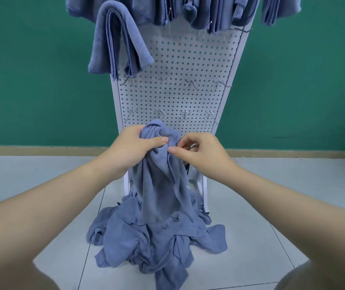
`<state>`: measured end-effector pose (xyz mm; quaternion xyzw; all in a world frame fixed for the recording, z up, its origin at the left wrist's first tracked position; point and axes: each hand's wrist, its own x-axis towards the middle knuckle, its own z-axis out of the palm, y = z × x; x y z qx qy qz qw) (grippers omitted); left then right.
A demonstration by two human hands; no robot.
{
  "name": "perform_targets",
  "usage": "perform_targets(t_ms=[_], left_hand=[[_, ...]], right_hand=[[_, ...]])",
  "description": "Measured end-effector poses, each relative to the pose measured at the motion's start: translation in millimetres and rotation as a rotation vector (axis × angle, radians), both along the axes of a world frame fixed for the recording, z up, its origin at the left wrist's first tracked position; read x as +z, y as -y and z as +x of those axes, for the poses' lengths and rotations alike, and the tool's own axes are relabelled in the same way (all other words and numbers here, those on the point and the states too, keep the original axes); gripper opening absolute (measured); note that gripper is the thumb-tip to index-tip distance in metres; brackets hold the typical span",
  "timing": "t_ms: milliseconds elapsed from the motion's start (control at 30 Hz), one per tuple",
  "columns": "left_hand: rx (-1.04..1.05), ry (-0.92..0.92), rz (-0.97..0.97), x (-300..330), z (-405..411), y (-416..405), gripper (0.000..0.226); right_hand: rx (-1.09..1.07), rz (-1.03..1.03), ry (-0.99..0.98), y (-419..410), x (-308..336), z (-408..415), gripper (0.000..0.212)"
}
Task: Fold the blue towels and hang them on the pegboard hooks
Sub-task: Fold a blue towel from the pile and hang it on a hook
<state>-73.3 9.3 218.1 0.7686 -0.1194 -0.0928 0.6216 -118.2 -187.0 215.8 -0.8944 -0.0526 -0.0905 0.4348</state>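
Both hands on one terry towel!
Left hand (134, 147) grips the blue towel's (161, 181) bunched top; right hand (200, 155) pinches its edge. Crumpled pile (154, 243) at 6 o'clock, grey tile floor (41, 174), white pegboard (180, 76) at 12.

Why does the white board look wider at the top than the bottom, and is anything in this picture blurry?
Head view: the wide-angle lens splays the pegboard outward toward the top; light is soft and even, without glare; the forearms at the bottom corners are soft, while both hands and the held towel stay fairly sharp.
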Motion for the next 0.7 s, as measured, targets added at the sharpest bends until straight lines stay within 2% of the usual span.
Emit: perform_targets(t_ms=[233,367,533,600,700], left_hand=[[-0.017,0.007,-0.024,-2,-3,8,0.012],[-0.077,-0.004,-0.030,-2,-3,9,0.014],[-0.084,0.032,0.013,-2,4,0,0.021],[-0.046,0.042,0.062,-7,11,-9,0.027],[0.012,0.038,0.137,-13,22,-24,0.043]], right_hand=[[-0.017,0.109,0.077,-3,-3,5,0.047],[-0.019,0.241,0.079,-5,-6,11,0.035],[-0.133,0.409,0.000,8,-2,22,0.031],[-0.201,0.441,-0.022,25,1,27,0.023],[-0.272,0.485,-0.037,50,2,33,0.023]])
